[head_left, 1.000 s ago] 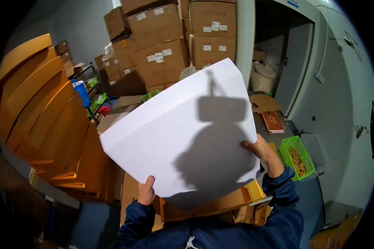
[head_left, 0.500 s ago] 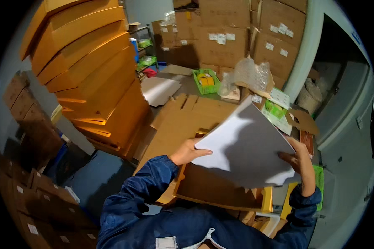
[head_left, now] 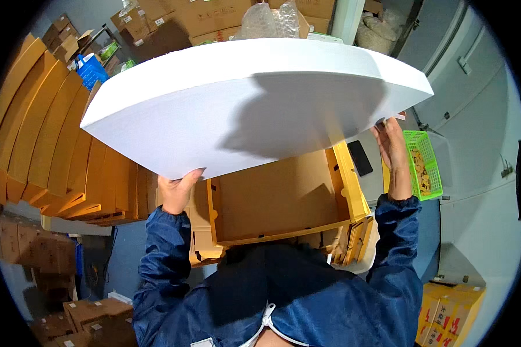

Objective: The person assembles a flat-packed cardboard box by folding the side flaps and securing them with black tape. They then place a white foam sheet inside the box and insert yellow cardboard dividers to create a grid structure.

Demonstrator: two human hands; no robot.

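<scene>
A large flat white box, with thick side edges, is held up across the middle of the view. My left hand grips its near left edge, thumb on the face. At the right end, my right hand holds its lower edge; part of those fingers is hidden behind it. Beneath the white box lies an open shallow yellow tray box with a brown inside, close to my body. The white box covers the tray box's far side.
Tall stacked yellow boxes stand on the left. Right of the tray box are a black phone and a green basket with small yellowish pieces. Bubble wrap and cartons are behind; a yellow carton stands at lower right.
The white box has been raised and turned broadside, so its thick edge shows and it fills more of the view. My hands have moved farther apart. The head view has shifted.
</scene>
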